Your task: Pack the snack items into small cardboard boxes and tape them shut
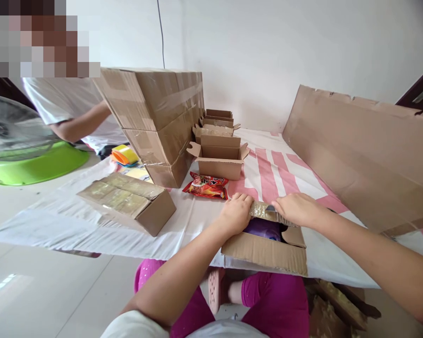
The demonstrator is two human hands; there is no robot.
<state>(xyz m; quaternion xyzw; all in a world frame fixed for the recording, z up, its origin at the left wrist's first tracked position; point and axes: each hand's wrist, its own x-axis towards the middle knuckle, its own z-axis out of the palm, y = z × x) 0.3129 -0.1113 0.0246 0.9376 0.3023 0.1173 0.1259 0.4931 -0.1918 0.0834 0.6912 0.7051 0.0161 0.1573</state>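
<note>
A small cardboard box [264,256] lies at the table's front edge, partly open at the top. Through the gap shows a purple packet [265,229]; the rest of it is hidden. My left hand [236,213] is closed over the left end of the box's taped flap [262,211]. At the right end of that flap, my right hand [296,210] grips with its fingers curled and the thumb toward the middle. A small dark patch shows by the right thumb; I cannot tell what it is. Just beyond my left hand lies a red noodle packet [207,186].
A taped box [126,197] lies to the left. Behind it rises a stack of big cartons [162,103]. Open boxes [220,166] line up at the back. A cardboard sheet [366,155] leans at right. A co-worker's arm [84,119] and a green-based fan [38,162] are far left.
</note>
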